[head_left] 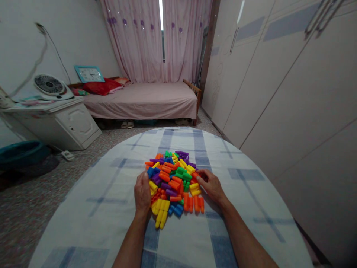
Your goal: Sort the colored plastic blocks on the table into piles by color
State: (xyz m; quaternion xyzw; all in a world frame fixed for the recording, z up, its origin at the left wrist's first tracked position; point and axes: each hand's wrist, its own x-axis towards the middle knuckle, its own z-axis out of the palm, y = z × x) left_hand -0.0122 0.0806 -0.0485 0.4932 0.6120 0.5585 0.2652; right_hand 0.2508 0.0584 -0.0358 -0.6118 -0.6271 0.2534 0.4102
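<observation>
A heap of bright plastic building blocks in orange, yellow, green, blue and purple lies on the table (111, 212). My left hand (142, 191) rests upright against the heap's left side, fingers stretched forward, next to a yellow block (153, 187); its palm side is hidden. On the right side, my right hand (211, 185) has its thumb and fingertips on an orange block (194, 176). Nearest to me lie a joined yellow block piece (161, 213), a blue block (176, 210) and two orange blocks. Green blocks (182, 173) lie near the middle.
The round table wears a blue and white checked cloth. Beyond it stands a bed (145, 98) with a red pillow (97, 86) and a blue-framed clock (89, 73). A fan (50, 85) sits on a white cabinet (74, 124) at left; a tall wardrobe (279, 93) lines the right.
</observation>
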